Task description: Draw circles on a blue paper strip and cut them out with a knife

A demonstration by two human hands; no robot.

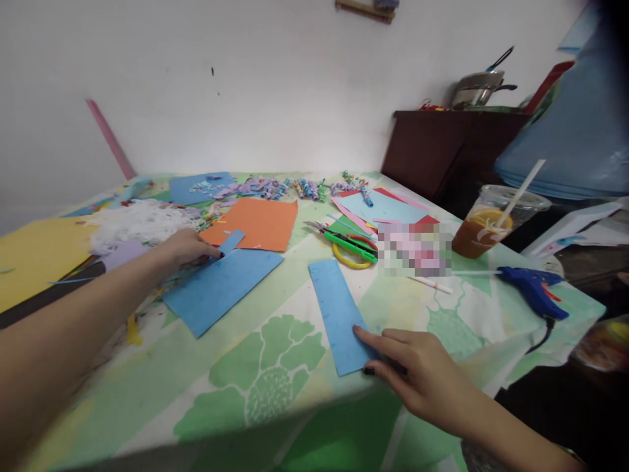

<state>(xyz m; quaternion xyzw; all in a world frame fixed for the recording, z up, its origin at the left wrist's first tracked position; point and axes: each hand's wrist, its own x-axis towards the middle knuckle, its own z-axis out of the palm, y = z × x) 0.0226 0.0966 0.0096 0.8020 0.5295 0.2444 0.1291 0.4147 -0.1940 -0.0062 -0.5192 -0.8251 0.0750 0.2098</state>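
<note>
My left hand [189, 248] is closed at the fingertips on a small blue strip [232, 241], just above a larger blue sheet [223, 288] that lies at a slant on the tablecloth. Nearer the table's front edge, my right hand [417, 364] grips the lower right corner of a long blue foam strip [337, 314]. Its index finger presses on top and its thumb is at the near edge; the other fingers are partly hidden. Beyond this strip lie a green utility knife [350, 244] and yellow-and-red-handled scissors [351, 261].
An orange sheet [268, 223], white shredded strips [145, 223] and curled paper pieces [304, 189] lie toward the back. At right stand an iced drink cup [479, 226] and a blue glue gun [533, 288], its cord hanging near the table edge. A yellow sheet [39, 252] is at left.
</note>
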